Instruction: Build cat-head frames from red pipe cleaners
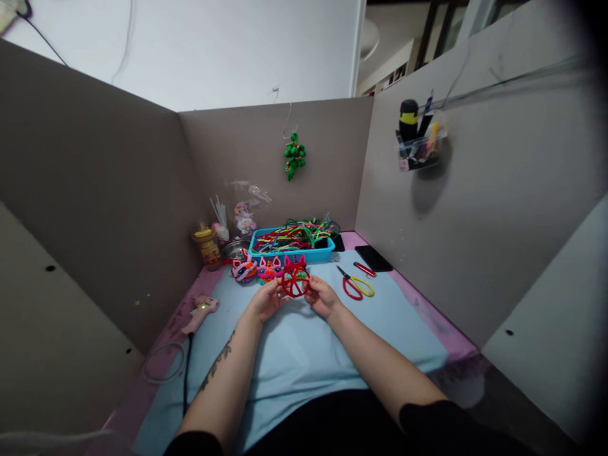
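Both my hands hold up a round frame of red pipe cleaner (295, 288), crossed inside by spokes, above the light blue cloth. Fingers of my left hand (266, 300) pinch its left rim. On the opposite rim, my right hand (323, 297) grips it between thumb and fingers. Just behind stand finished-looking fuzzy animal heads: a pink and purple one (244, 270), an orange and pink one (269, 270), and one with a pink horn and ears (295, 260), partly hidden by the red frame.
A blue basket (308, 256) of colourful pipe cleaners sits behind. Scissors (354, 286), a red folding knife or cutter (365, 270) and a black phone (373, 258) lie right. At left are a pink glue gun (202, 311) with its cord and a lidded cup (208, 251). Grey panels enclose the table.
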Tool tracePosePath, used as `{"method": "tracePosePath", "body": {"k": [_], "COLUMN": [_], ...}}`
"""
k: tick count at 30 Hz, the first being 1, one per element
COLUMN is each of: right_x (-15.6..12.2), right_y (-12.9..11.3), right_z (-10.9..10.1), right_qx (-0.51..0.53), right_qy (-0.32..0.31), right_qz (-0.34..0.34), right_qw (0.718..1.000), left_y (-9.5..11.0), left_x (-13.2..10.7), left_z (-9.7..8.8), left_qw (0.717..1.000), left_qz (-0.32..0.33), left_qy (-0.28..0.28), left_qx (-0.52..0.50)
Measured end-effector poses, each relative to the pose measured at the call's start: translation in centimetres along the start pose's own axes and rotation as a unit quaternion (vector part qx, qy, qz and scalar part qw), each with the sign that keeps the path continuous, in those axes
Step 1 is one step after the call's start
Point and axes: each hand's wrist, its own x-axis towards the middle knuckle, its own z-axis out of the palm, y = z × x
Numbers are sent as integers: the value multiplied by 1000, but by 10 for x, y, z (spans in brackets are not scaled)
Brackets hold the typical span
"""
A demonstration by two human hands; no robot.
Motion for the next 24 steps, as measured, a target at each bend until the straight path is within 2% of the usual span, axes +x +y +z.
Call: {"method": "tracePosePath", "body": {"k": [14, 24], "right_x": [-1, 3], "right_y": [3, 1], "right_z": [5, 1], "right_qx": [-25, -41], "right_qy": [20, 18], "right_qz": [-15, 53], "right_qw": [999, 998], "left_y": [-4, 5], "left_x": [4, 2], "left_z": [-5, -14], "left_qw": [996, 999], "left_qz": [77, 17], "left_qy": [44, 43], "left_qx": [33, 6]}}
